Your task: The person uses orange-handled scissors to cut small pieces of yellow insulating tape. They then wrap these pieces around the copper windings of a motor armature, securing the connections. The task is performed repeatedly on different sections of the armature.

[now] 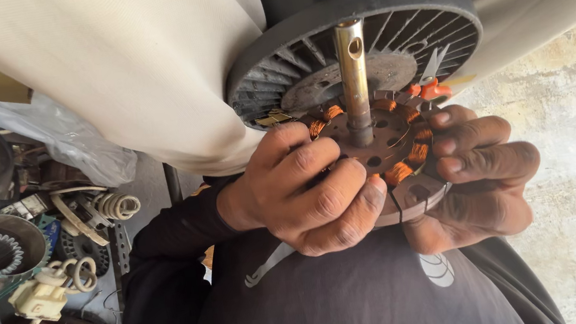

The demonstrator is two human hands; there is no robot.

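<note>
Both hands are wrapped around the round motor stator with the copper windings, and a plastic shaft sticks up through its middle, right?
Not quite: the shaft is brass-coloured metal, not plastic, as the head view shows. The rest holds: the left hand and the right hand grip the round stator with its copper windings, and the shaft rises through its middle.

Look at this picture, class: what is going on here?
A person grips a round motor stator wound with copper coils, left hand on one side and right hand on the other. A brass-coloured shaft stands up through its centre. Just behind sits a dark ribbed round housing. Coiled wires and spare parts lie beside.
</note>
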